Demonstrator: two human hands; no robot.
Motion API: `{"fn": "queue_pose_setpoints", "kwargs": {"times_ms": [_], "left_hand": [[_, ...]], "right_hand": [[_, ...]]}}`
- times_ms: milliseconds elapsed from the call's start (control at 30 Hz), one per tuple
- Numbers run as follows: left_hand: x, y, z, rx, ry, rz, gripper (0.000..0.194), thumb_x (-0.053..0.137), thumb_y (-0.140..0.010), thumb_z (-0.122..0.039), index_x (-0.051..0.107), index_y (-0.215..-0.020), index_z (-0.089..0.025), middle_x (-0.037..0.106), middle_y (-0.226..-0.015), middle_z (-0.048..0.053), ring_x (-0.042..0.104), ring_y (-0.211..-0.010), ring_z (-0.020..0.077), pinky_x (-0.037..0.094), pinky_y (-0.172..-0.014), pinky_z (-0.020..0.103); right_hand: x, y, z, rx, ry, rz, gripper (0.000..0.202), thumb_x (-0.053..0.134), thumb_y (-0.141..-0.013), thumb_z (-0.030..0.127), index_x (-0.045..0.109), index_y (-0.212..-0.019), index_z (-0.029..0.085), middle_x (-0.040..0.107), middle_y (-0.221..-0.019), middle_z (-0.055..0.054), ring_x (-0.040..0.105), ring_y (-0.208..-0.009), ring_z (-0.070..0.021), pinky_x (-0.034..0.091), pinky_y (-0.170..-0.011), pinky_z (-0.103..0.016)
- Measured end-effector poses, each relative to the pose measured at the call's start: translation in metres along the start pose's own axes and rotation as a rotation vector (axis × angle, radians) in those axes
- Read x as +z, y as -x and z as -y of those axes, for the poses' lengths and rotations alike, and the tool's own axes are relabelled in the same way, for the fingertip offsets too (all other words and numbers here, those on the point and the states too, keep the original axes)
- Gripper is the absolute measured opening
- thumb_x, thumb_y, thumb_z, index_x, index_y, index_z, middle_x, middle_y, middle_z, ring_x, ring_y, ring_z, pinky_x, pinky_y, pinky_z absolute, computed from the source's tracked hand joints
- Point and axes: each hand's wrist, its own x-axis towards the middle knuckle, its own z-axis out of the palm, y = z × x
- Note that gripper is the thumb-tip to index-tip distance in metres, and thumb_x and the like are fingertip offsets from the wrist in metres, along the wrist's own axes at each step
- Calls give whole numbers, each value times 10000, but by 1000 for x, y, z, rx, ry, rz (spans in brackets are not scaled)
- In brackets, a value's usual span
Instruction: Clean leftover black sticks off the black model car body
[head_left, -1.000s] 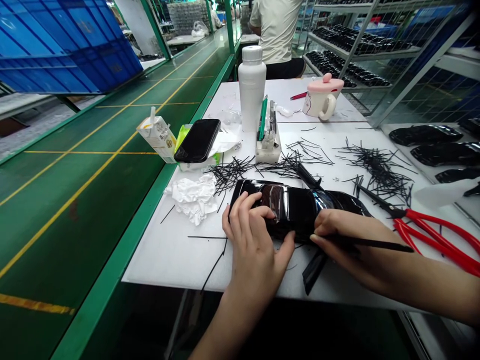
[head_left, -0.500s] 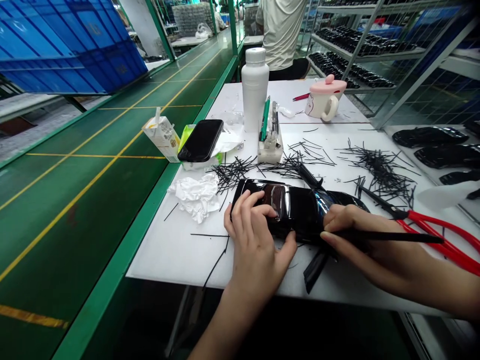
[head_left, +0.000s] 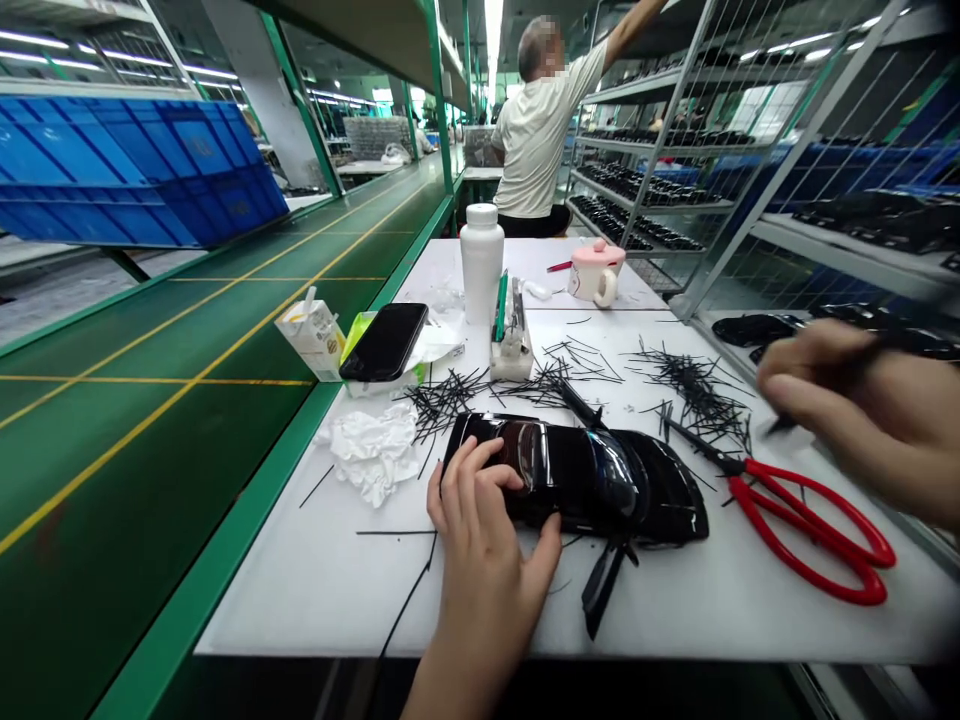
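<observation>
A glossy black model car (head_left: 577,470) lies on the white table with a door standing out on each side. My left hand (head_left: 487,510) grips its left end, fingers over the top and thumb against the near side. My right hand (head_left: 862,420) is raised at the right, away from the car and smeared by motion. It is closed on a slim black stick-like tool (head_left: 780,425), whose exact kind I cannot make out. Red-handled scissors (head_left: 814,520) lie between the car and my right hand. Several thin black strips (head_left: 694,390) are piled behind the car.
Crumpled tissue (head_left: 371,455), a phone (head_left: 386,340), a drink carton (head_left: 309,335), a white bottle (head_left: 482,265), a small tool holder (head_left: 512,360) and a lidded mug (head_left: 596,275) surround the work. A green conveyor (head_left: 225,400) runs along the left. A co-worker (head_left: 536,150) reaches toward racks of model cars.
My right hand has left the car and swung up and right with the slim black tool. My left hand stays on the car. The view has tilted up; the co-worker's arm is raised.
</observation>
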Motion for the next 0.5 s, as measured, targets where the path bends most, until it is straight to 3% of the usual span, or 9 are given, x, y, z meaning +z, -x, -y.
{"fn": "queue_pose_setpoints", "kwargs": {"times_ms": [67,100,200,267,367,500], "left_hand": [[0,1,2,2,3,-12,270,609,-847,-162,402,-1008,-227,556,-1264,165,443,-1336,345,327,-1083,614],[-1,1,3,6,3,-18,265,605,-846,-155,405,-1005,-227,561,-1261,165,451,-1329,344,334,-1077,616],[-2,2,5,43,-11,-18,267,605,-836,-140,414,-1002,-225,575,-1243,166,480,-1303,343,368,-1048,618],[-2,3,6,58,-14,-15,279,608,-827,-134,415,-1007,-225,578,-1236,164,496,-1291,339,384,-1037,616],[-2,5,6,34,8,-26,292,602,-819,-119,412,-1013,-228,577,-1239,157,499,-1295,330,378,-1048,620],[4,9,3,-34,63,-76,286,564,-805,-83,416,-999,-231,570,-1247,148,488,-1304,326,338,-1079,642]], "right_hand": [[7,-3,-26,48,161,354,183,492,-978,367,598,-914,232,636,-681,-61,576,-538,-197,388,-479,-339],[14,-4,-36,38,201,502,199,475,-978,359,619,-973,221,672,-750,-74,615,-598,-212,408,-513,-335],[36,-13,-50,-12,207,656,134,601,-859,332,643,-790,225,650,-624,-23,598,-536,-206,361,-490,-300],[46,-29,-43,-41,189,661,154,639,-805,344,628,-709,225,614,-548,-9,554,-476,-194,308,-462,-287],[60,-70,-14,-63,114,571,227,590,-858,415,624,-752,218,630,-599,-26,545,-508,-190,322,-477,-292],[98,-126,32,-76,-120,427,309,525,-937,450,591,-1096,195,694,-953,-62,648,-782,-186,474,-639,-296]]}}
